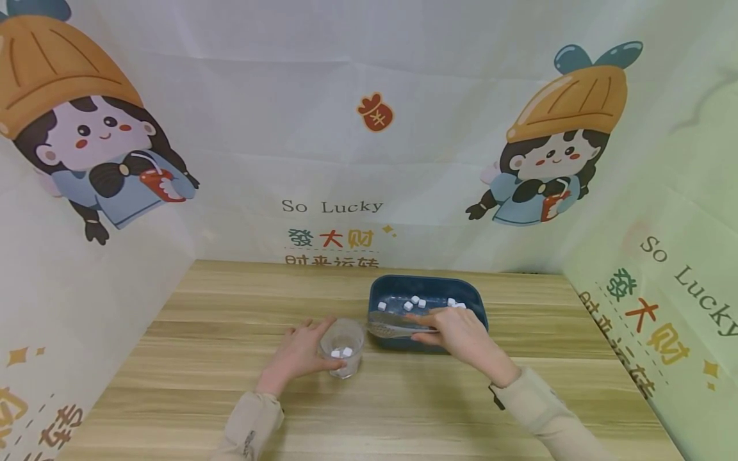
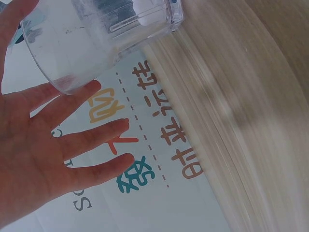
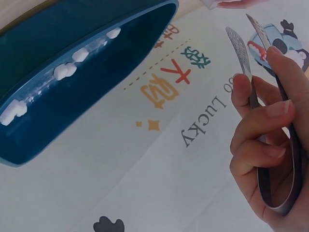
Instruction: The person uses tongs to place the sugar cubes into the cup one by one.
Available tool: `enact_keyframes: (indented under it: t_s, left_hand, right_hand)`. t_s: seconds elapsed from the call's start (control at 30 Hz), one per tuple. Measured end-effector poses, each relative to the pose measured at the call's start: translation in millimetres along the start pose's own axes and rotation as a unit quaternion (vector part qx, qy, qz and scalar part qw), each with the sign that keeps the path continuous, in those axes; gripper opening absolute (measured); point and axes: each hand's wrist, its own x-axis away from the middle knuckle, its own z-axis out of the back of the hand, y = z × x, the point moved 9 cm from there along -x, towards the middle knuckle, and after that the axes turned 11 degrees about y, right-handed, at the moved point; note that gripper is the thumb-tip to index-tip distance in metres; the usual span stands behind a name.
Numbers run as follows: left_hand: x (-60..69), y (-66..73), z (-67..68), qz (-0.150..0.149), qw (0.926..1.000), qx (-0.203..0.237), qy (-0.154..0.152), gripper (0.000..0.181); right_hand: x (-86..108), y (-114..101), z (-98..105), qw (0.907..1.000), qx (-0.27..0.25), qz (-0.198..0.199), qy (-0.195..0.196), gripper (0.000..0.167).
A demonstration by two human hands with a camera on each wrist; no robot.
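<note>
My left hand [image 1: 300, 351] holds a clear drinking glass [image 1: 352, 365], its thumb in front and forefinger behind; the other fingers spread apart in the left wrist view. White cubes [image 1: 347, 351] lie at the bottom of the glass. In my right hand [image 1: 464, 336] is a pair of metal tongs [image 3: 295, 164] with perforated tips. The tips stand apart in the right wrist view, with nothing between them. From the head view, the tongs point left over the near side of a dark blue tray [image 1: 375, 291]. Several white cubes [image 3: 65, 71] lie scattered inside that tray.
The glass stands left of the tray on a wood-grain table [image 1: 230, 301]. A printed white cloth [image 1: 426, 211] with cartoon figures and lettering hangs behind and at both sides.
</note>
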Motion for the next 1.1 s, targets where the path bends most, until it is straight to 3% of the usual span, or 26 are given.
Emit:
enact_keyframes:
  t_s: [0.3,0.7,1.1]
  left_hand:
    - [0.2,0.8,0.5,0.002,1.0000,0.002,0.001,0.087]
    - [-0.3,0.0,-1.1,-0.002,1.0000,-0.006,0.003,0.087]
    - [0.0,1.5,-0.7,-0.010,0.9999,-0.009,0.009,0.087]
  right_hand:
    - [4.0,15,3,0.9999,-0.004,-0.009,0.008,0.033]
    - [9.0,42,-2,0.9987,-0.024,-0.044,-0.012,0.036]
    - [12.0,73,-7,0.9924,0.016,-0.106,-0.061,0.039]
